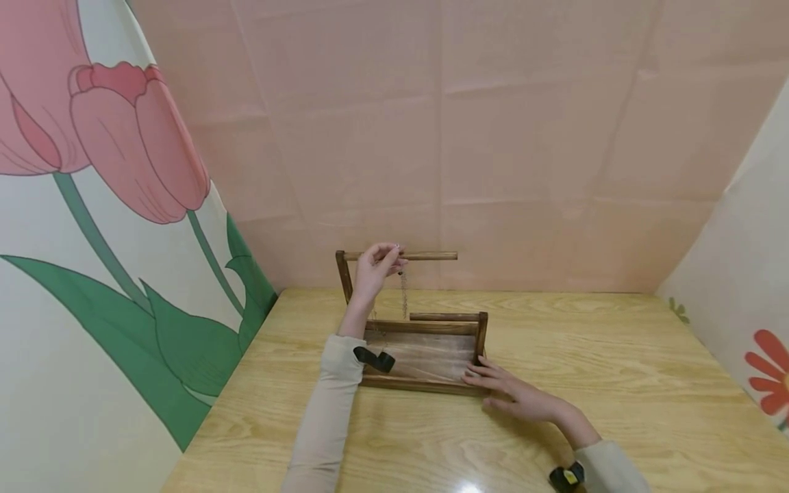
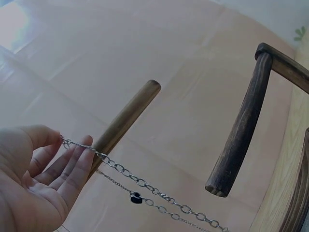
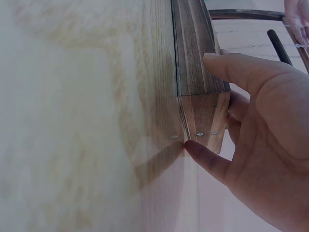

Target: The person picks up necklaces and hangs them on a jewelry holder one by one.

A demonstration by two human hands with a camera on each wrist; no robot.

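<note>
- The right hand [image 1: 518, 397] has fingers nearly straight, touching a wooden tray [image 1: 425, 388] at its near right corner.
- The tray sits on the table [image 1: 616, 363], nearer its far edge than its near one.
- The left hand [image 1: 373, 275] pinches a silver chain [image 2: 141, 183] hanging over the tray beside its upper wooden bar [image 1: 434, 255].
- Beyond the table's far edge is a pink backdrop [image 1: 511, 137].

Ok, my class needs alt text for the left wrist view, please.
A left hand pinches a silver chain beside a wooden bar. A black charm sits on the chain's lower strand, and a darker bar shows apart at right.
</note>
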